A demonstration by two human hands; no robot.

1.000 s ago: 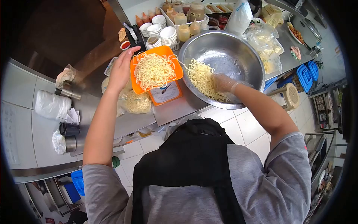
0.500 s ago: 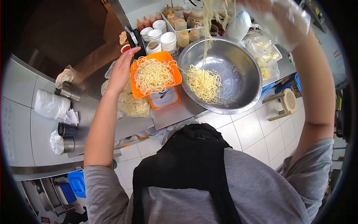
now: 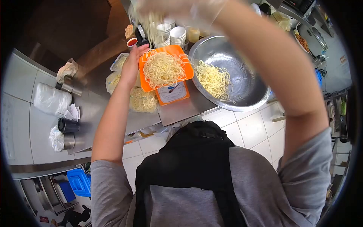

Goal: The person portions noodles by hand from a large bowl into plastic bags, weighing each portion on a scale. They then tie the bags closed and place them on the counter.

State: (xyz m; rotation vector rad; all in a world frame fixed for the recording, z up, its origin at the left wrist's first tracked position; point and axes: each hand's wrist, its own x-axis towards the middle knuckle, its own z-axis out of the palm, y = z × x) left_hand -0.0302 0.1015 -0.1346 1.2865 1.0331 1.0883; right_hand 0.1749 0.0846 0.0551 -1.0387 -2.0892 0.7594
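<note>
Aloft, our gloved right hand [image 3: 177,8] clutches long pale noodles [image 3: 152,29]; lowering needs our open left hand [image 3: 130,68] steadying the square orange tray [image 3: 177,49].

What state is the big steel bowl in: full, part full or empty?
Part full: noodles lie in the left of the bowl, with bare metal beside them; the raised right arm hides some of it.
</note>
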